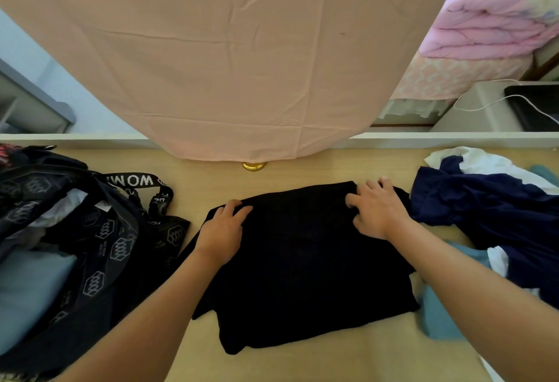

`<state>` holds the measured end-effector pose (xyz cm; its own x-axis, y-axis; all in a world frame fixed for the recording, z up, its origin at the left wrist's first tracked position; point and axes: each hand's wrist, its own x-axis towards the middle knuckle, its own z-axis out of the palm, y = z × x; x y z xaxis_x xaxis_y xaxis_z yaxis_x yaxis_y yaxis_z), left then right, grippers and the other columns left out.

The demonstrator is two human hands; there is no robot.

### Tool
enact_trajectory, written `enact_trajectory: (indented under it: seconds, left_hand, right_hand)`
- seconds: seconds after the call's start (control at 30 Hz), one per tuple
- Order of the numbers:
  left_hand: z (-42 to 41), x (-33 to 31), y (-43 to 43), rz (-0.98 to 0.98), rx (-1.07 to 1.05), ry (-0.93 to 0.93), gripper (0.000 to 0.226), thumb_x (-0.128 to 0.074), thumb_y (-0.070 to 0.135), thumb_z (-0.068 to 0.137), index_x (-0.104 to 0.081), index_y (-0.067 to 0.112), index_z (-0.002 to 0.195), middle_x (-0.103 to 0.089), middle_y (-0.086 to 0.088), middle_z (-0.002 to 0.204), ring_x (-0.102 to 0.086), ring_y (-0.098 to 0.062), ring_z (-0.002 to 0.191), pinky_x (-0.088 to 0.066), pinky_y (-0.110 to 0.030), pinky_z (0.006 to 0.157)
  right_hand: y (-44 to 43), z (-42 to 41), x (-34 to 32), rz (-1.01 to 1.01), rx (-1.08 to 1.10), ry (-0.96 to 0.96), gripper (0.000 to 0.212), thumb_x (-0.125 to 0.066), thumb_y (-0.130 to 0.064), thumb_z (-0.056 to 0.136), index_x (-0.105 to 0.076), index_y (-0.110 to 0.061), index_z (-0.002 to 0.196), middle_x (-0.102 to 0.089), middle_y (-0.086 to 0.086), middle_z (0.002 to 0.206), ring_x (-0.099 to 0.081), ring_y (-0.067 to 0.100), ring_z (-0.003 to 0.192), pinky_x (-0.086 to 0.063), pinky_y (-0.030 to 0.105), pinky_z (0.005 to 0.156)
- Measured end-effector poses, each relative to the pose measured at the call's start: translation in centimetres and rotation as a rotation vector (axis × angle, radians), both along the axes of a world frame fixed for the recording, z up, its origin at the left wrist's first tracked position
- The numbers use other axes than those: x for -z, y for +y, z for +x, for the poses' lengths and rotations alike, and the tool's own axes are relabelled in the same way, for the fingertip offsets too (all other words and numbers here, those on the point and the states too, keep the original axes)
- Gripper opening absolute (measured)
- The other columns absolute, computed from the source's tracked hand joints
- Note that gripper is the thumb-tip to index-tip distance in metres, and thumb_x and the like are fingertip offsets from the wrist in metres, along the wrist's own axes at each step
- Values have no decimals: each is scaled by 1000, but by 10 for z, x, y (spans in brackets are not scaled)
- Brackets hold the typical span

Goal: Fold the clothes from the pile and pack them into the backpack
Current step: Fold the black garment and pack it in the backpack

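Black garment (305, 263) — lying flat — far corners gripped by curled left hand (222, 232) and right hand (378, 211).

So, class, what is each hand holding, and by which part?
The left hand grips the black garment at its far left corner; the right hand grips its far right corner.
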<state>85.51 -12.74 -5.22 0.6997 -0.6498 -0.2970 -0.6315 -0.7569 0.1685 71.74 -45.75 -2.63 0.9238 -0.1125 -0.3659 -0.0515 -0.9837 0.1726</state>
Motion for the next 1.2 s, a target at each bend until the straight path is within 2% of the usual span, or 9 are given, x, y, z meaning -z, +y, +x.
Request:
enact_trajectory:
  seconds: [0.13, 0.3, 0.5, 0.63, 0.73, 0.83, 0.97, 1.03, 1.2]
  left_hand:
    - [17, -7, -11, 52, -53, -21, 31, -43, 25, 100, -55, 25, 129, -54, 0, 125, -56, -22, 106, -53, -38, 76]
    - [27, -13, -19, 45, -175, 49, 29, -38, 29, 101, -59, 22, 120, -66, -1, 110, -63, -24, 95, -49, -33, 72]
    - [33, -17, -18, 11, -234, 50, 23, -39, 28, 103, -56, 15, 112, -61, -7, 106, -61, -28, 86, -49, -37, 67]
    - [28, -10, -10, -115, -330, 73, 29, -49, 15, 97, -52, 13, 125, -53, -11, 119, -59, -33, 94, -51, -44, 74]
    - [8, -9, 4, -228, -322, -29, 38, -58, 11, 90, -55, 13, 128, -53, -9, 125, -55, -29, 106, -51, -43, 87]
    - [-26, -13, 24, -343, -369, -107, 33, -63, 9, 87, -60, 14, 120, -56, -5, 118, -54, -23, 106, -50, -40, 91]
    - [-88, -16, 54, -325, -494, -35, 10, -61, 18, 91, -53, 24, 94, -54, 9, 90, -55, -13, 77, -49, -32, 68]
    - [-118, -15, 68, -257, -613, 30, 17, -58, 32, 93, -47, 25, 83, -53, 10, 77, -55, -12, 67, -44, -32, 58]
    - [-175, -7, 92, -133, -614, 181, 33, -56, 58, 88, -58, 26, 82, -66, 6, 79, -64, -16, 78, -44, -30, 60]
  right_hand:
    - [-9, 16, -10, -55, 38, -87, 36, -39, -45, 86, -65, -24, 100, -55, 1, 98, -50, 26, 96, -34, 43, 91]
    - [-19, 27, -7, 233, 87, -18, 37, -46, -40, 91, -50, -38, 128, -46, 0, 117, -46, 24, 109, -36, 38, 88]
    - [-25, 23, 7, 23, 280, -135, 19, -50, -37, 97, -63, -29, 109, -55, -4, 103, -51, 19, 97, -39, 36, 86]
    - [-6, 14, 18, -11, 519, -289, 44, -63, -26, 86, -55, -18, 129, -48, 9, 136, -45, 30, 120, -36, 45, 101]
    - [17, -4, 25, 17, 346, -347, 72, -67, -14, 75, -43, -16, 143, -28, 19, 153, -33, 39, 136, -30, 52, 111]
    - [51, -29, 31, 142, 116, -369, 74, -65, -12, 75, -44, -18, 146, -29, 17, 156, -29, 37, 143, -28, 52, 116]
    - [107, -66, 36, 334, 96, -219, 63, -54, -26, 86, -39, -25, 148, -24, 9, 160, -26, 30, 145, -27, 46, 119]
    - [129, -83, 37, 375, 114, -170, 61, -50, -29, 89, -37, -26, 149, -21, 8, 161, -24, 29, 146, -28, 46, 118]
    - [180, -121, 34, 388, 156, -139, 64, -56, -26, 88, -38, -32, 149, -20, 9, 162, -23, 30, 147, -27, 46, 117]
